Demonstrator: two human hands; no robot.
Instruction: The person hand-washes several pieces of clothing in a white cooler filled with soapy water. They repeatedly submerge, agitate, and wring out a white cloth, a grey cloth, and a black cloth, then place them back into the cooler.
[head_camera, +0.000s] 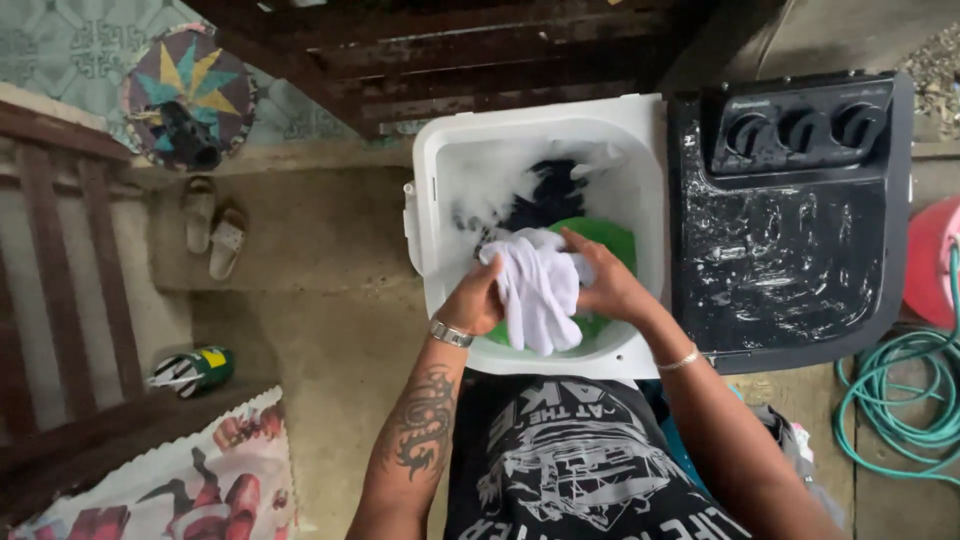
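both hands, left hand (474, 303) and right hand (607, 286), gripping a white cloth (538, 287), above the sudsy washing machine tub (440, 160)

- A black lid (790, 270) with three dials (800, 130) is seen on the right, wet and streaked.
- A green hose (900, 400) is coiled at the near right, beside a red tub (935, 260).
- A pair of sandals (213, 228) is set on a step at the far left.
- A star-patterned round thing (190, 95) is placed beyond the sandals.
- A green and white bottle (195, 370) is laid on the floor at the left.
- A printed cloth (190, 490) is spread at the near left.
- Wooden rails (50, 260) are seen along the left edge.
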